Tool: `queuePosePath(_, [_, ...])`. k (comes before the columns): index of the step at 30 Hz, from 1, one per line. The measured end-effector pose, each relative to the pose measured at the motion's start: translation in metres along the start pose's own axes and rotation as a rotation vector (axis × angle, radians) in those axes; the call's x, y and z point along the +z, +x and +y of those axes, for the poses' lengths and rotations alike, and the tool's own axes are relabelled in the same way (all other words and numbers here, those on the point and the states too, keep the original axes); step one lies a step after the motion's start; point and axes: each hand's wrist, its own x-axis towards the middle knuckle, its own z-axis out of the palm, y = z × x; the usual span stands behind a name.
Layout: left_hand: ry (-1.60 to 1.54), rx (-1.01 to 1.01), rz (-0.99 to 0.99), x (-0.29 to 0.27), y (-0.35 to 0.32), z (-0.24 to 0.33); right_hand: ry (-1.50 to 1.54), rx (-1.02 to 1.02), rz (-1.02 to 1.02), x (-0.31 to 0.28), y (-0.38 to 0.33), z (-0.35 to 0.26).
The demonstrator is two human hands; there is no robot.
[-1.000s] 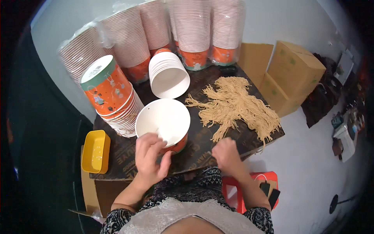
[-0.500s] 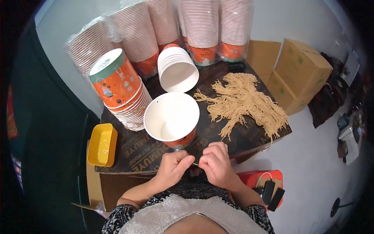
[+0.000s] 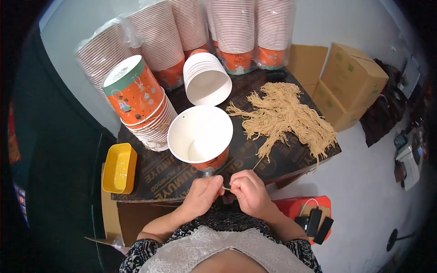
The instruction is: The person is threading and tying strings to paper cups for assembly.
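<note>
Close together at the table's front edge, my left hand (image 3: 203,194) and my right hand (image 3: 250,193) pinch a thin tan cord (image 3: 226,189) that spans the small gap between them. Part of the cord sticks up past my right fingers. Just beyond my hands stands a paper bucket (image 3: 200,135), white inside and orange outside, its mouth up and a small dark hole near its rim. Right of it lies a loose heap of tan cords (image 3: 287,119). Neither hand touches the bucket.
A yellow tray (image 3: 119,169) sits at the table's left edge. An upside-down bucket stack (image 3: 139,98) stands near it, and a white nested stack (image 3: 207,82) lies behind. Tall wrapped stacks (image 3: 234,32) line the back. Cardboard boxes (image 3: 353,82) stand to the right.
My right hand has shifted slightly up and its fingers have re-curled around the cord. More cord shows above the right fingers. The bucket and heap stay put.
</note>
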Motion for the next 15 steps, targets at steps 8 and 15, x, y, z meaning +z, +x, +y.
queuePosePath(8, [0.211,0.230,0.072,0.007,-0.002,0.006,0.007,0.080,-0.019,0.009,-0.004,0.002])
queuePosePath(15, [0.416,0.270,0.032,-0.002,-0.006,0.013,0.087,0.186,0.039,0.015,-0.006,-0.003])
